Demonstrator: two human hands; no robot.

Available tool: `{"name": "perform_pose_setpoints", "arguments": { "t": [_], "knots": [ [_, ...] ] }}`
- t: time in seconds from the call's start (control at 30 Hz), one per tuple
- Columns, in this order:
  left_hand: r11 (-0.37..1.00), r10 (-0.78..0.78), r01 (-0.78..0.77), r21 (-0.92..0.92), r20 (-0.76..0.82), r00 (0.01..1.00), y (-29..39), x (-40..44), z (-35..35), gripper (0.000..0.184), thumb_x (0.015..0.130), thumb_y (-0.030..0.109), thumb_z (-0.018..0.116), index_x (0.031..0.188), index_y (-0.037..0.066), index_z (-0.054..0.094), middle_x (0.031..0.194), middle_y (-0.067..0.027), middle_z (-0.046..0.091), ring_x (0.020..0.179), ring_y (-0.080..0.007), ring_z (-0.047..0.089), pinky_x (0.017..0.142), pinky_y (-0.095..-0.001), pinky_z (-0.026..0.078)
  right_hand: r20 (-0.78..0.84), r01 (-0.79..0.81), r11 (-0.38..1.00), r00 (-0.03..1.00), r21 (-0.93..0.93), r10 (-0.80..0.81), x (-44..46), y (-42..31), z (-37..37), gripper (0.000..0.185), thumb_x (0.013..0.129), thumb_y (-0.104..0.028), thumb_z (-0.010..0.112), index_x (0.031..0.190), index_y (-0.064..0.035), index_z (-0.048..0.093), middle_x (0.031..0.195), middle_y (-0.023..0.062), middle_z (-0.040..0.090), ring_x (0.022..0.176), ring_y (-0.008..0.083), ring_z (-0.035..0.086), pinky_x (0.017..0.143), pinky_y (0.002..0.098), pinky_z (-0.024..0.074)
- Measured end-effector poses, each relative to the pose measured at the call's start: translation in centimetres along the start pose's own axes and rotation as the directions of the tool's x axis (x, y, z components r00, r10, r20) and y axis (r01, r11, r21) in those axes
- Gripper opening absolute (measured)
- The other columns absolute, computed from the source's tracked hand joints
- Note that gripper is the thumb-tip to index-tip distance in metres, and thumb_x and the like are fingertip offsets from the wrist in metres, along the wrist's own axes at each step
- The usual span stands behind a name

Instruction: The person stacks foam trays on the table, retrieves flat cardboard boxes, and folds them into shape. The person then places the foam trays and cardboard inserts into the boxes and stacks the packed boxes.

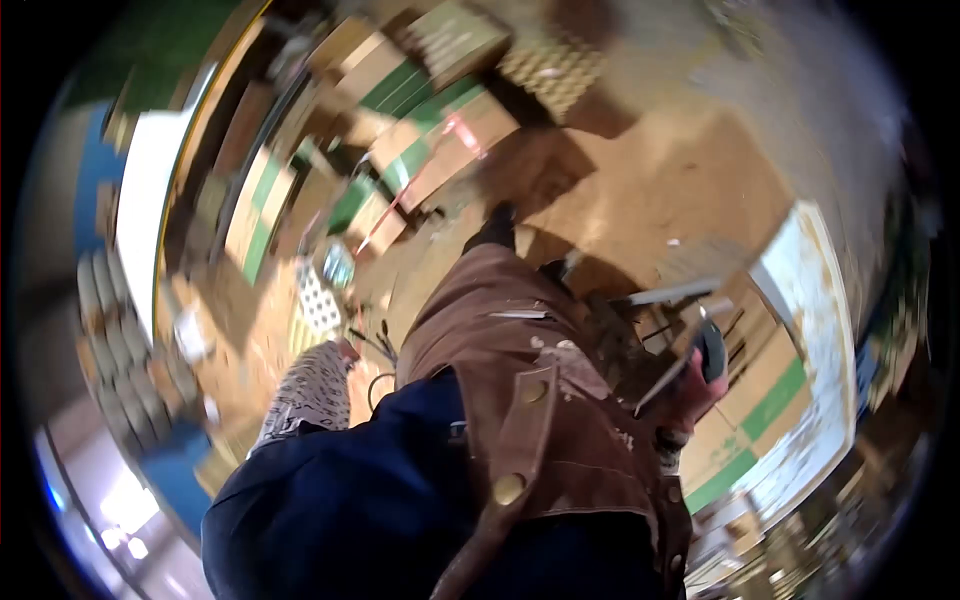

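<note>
At the right, beside my brown overalls (500, 320), my right hand (690, 392) is closed around a dark tool (712, 350), which is blurred; a thin pale strip or blade runs down beside it. On the left, my left hand (348, 350) hangs low past a patterned sleeve (312, 385). Only a small blurred part of it shows, near thin dark prongs or wires (378, 342), and its fingers cannot be made out.
Boxes with green bands (400, 160) stand ahead and left. Egg trays (555, 75) lie at the top. A worn white-topped surface (825, 300) is on the right, with a green-striped box (770, 400) beside it. Brown sheeting (660, 190) covers floor ahead.
</note>
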State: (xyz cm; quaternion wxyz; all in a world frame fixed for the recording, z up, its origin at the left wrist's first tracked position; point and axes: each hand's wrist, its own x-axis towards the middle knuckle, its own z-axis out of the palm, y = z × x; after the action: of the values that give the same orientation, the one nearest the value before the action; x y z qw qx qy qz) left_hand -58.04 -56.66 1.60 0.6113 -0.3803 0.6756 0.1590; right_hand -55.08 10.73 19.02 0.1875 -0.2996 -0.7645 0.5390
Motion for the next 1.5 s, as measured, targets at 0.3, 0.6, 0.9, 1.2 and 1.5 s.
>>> {"name": "perform_pose_setpoints", "arguments": {
  "t": [0.3, 0.6, 0.9, 1.2, 1.5],
  "knots": [
    [0.964, 0.186, -0.163, -0.211, 0.094, 0.978, -7.4, 2.2, 18.2, 0.038, 0.083, 0.042, 0.054, 0.090, 0.007, 0.066, 0.086, -0.0117, 0.065, 0.078, -0.0259, 0.063, 0.069, -0.0379, 0.048, 0.700, -0.183, 0.959, 0.713, 0.215, -0.021, 2.4, -13.7, 28.6, 0.032, 0.083, 0.012, 0.047, 0.115, 0.0114, 0.051, 0.111, 0.0154, 0.060, 0.098, 0.0218, 0.060, 0.088, 0.0294, 0.0468],
    [0.339, 0.062, -0.354, -0.872, -0.354, 0.933, -4.1, 14.4, -2.2, 0.036, 0.083, 0.037, 0.061, 0.087, 0.002, 0.064, 0.067, -0.0065, 0.061, 0.058, -0.0154, 0.058, 0.054, -0.0282, 0.046, 0.845, 0.822, 0.212, 0.485, -0.529, 0.226, 7.4, -8.6, 44.9, 0.037, 0.084, -0.022, 0.062, 0.117, -0.0077, 0.059, 0.138, 0.0167, 0.039, 0.124, 0.0310, 0.039, 0.104, 0.0385, 0.0310],
    [0.486, 0.068, -0.646, -0.589, -0.711, 0.700, 5.1, 24.2, -3.5, 0.070, 0.074, 0.016, 0.073, 0.130, 0.001, 0.034, 0.103, -0.0145, 0.062, 0.092, -0.0209, 0.062, 0.080, -0.0337, 0.049, 0.591, 0.958, 0.166, 0.004, -0.233, 0.807, 10.6, 2.1, 39.0, 0.040, 0.090, -0.024, 0.049, 0.125, -0.0045, 0.050, 0.130, 0.0195, 0.046, 0.107, 0.0331, 0.054, 0.090, 0.0424, 0.0447],
    [0.512, 0.076, -0.740, -0.435, -0.836, 0.544, 3.6, 31.2, -2.2, 0.025, 0.073, 0.025, 0.070, 0.088, 0.006, 0.069, 0.074, -0.0200, 0.064, 0.069, -0.0350, 0.063, 0.062, -0.0387, 0.048, 0.569, 0.533, 0.266, 0.553, -0.803, 0.609, 5.9, -4.2, 47.8, 0.039, 0.087, -0.032, 0.058, 0.113, -0.0035, 0.060, 0.117, 0.0119, 0.060, 0.105, 0.0233, 0.058, 0.093, 0.0335, 0.0428],
    [-0.139, 0.265, -0.361, -0.922, -0.386, 0.884, 3.8, 13.4, -8.4, 0.036, 0.079, 0.007, 0.063, 0.114, 0.000, 0.053, 0.097, -0.0071, 0.060, 0.083, -0.0146, 0.058, 0.063, -0.0288, 0.051, 0.814, 0.087, 0.851, 0.356, -0.518, 0.459, -1.9, -7.8, 52.3, 0.049, 0.087, -0.018, 0.060, 0.131, -0.0033, 0.044, 0.123, 0.0122, 0.055, 0.108, 0.0182, 0.054, 0.092, 0.0288, 0.0421]
  ]
}}
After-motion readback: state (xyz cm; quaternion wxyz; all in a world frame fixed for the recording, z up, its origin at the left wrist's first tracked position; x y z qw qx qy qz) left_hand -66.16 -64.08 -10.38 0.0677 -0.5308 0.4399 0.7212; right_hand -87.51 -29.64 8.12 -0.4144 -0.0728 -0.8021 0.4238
